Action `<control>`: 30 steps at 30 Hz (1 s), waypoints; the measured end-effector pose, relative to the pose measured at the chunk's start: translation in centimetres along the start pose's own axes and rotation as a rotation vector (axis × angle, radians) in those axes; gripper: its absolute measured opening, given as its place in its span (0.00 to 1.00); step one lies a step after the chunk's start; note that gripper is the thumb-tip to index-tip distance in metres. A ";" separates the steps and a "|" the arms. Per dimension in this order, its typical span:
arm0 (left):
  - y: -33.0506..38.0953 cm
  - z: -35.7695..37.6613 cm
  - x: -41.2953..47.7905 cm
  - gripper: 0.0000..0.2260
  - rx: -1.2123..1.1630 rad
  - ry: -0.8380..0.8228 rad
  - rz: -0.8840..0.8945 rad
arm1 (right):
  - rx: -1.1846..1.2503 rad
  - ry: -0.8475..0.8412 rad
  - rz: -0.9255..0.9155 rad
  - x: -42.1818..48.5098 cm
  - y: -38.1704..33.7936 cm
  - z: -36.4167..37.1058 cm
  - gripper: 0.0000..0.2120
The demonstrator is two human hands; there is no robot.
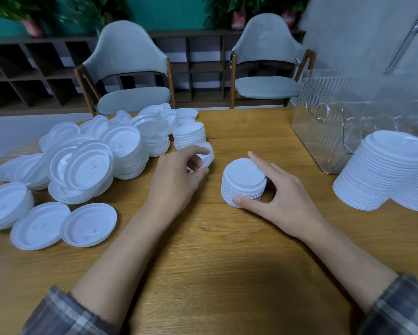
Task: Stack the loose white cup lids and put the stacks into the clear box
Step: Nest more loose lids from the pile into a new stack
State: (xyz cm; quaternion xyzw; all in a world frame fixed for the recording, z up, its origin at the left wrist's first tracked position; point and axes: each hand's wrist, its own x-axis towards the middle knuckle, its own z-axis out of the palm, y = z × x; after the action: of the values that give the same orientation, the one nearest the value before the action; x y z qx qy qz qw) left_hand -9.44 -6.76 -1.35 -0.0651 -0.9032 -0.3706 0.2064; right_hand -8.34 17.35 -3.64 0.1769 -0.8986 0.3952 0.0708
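Head view. The right hand (282, 192) clasps a short stack of lids (244, 182) at the centre of the wooden table (227, 262), with the thumb against the stack's near base and the index finger laid over its top. Just to the left, clear of that stack, the left hand (179, 172) curls its fingers on what appears to be a single lid (206, 154) tilted on edge; blur leaves the count uncertain. The heap of loose lids (94, 160) spreads to the left of both hands. The clear box (324, 122) stands at far right, with two tall stacks (382, 175) on its near side, well apart from the hands.
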 end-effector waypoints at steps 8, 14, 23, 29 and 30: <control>2.0 -0.4 -0.1 0.16 -0.428 0.146 -0.104 | 0.049 -0.021 0.004 0.0 -0.2 0.2 0.45; 2.4 0.1 -0.1 0.18 -0.664 -0.017 -0.254 | 0.068 -0.016 -0.004 0.0 -0.3 0.2 0.45; 2.6 2.3 -1.4 0.06 -0.516 0.026 -0.146 | 0.089 -0.046 -0.039 -0.2 -0.7 0.1 0.48; 2.6 2.4 -1.5 0.05 -0.483 0.025 -0.122 | 0.083 -0.052 -0.061 -0.1 -0.7 0.1 0.46; 2.6 2.5 -1.5 0.05 -0.480 0.025 -0.126 | 0.079 -0.050 -0.058 -0.1 -0.7 0.1 0.46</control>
State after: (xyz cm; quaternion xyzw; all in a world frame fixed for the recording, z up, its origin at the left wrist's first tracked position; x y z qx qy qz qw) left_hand -8.19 -3.12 -1.93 -0.0511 -0.7889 -0.5876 0.1726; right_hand -7.97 16.89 -3.29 0.2154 -0.8784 0.4234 0.0527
